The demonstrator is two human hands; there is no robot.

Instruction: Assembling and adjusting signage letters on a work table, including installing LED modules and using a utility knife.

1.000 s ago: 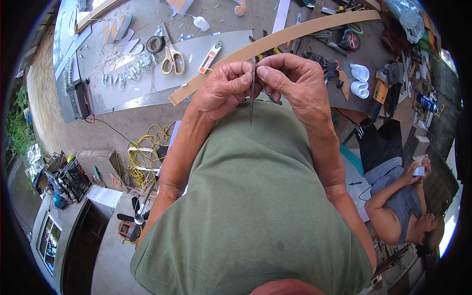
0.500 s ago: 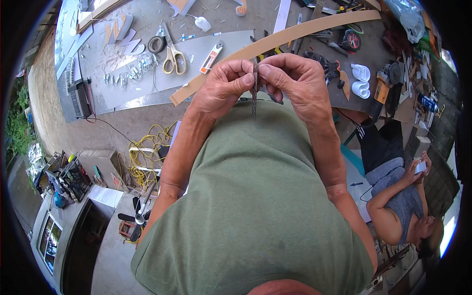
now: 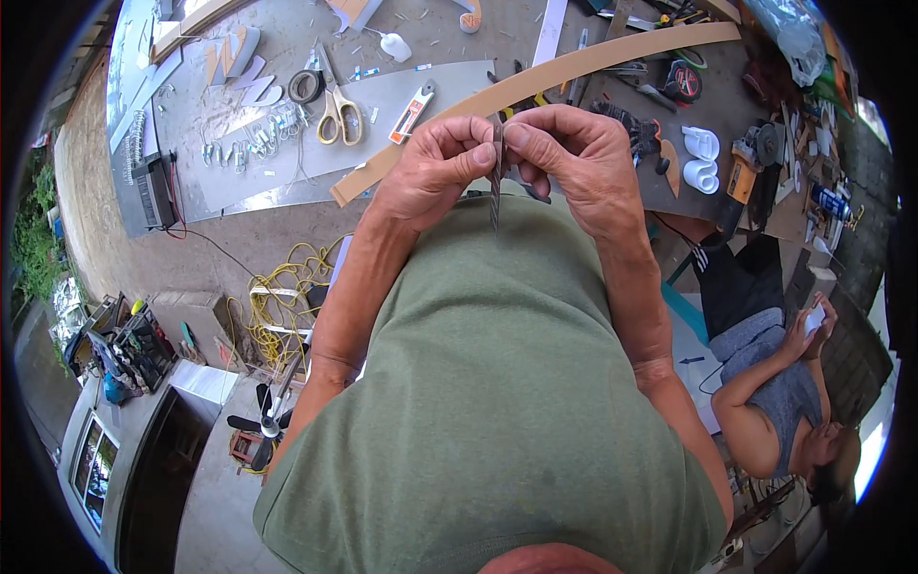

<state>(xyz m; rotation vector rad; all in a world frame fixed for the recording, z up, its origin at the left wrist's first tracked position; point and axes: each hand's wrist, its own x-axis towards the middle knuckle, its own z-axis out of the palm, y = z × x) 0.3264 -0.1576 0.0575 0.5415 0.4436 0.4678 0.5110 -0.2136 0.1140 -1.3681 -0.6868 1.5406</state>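
Note:
Between my two hands, in front of my green shirt, a slim dark metal piece [image 3: 495, 196] points down toward me. Its lower end is narrow and looks ridged; its exact kind is unclear. My left hand [image 3: 435, 167] pinches it from the left with thumb and bent forefinger. From the other side the thumb and fingertips of my right hand [image 3: 574, 158] close on its upper part. A small dark tip [image 3: 537, 197] shows beneath my right fingers. Just beyond the hands, a long tan strip [image 3: 574, 65] crosses the table.
On the table [image 3: 421, 38] lie scissors [image 3: 340, 117], black tape [image 3: 306, 86], a white-and-orange cutter [image 3: 413, 113], small light modules [image 3: 268, 134], a tape measure [image 3: 684, 81] and an angle grinder [image 3: 751, 158]. A seated person [image 3: 775, 383] is at right. Yellow cord [image 3: 277, 311] lies at left.
My hands and the metal piece have hardly moved. At right, the seated person's hands have tilted the small white thing they hold.

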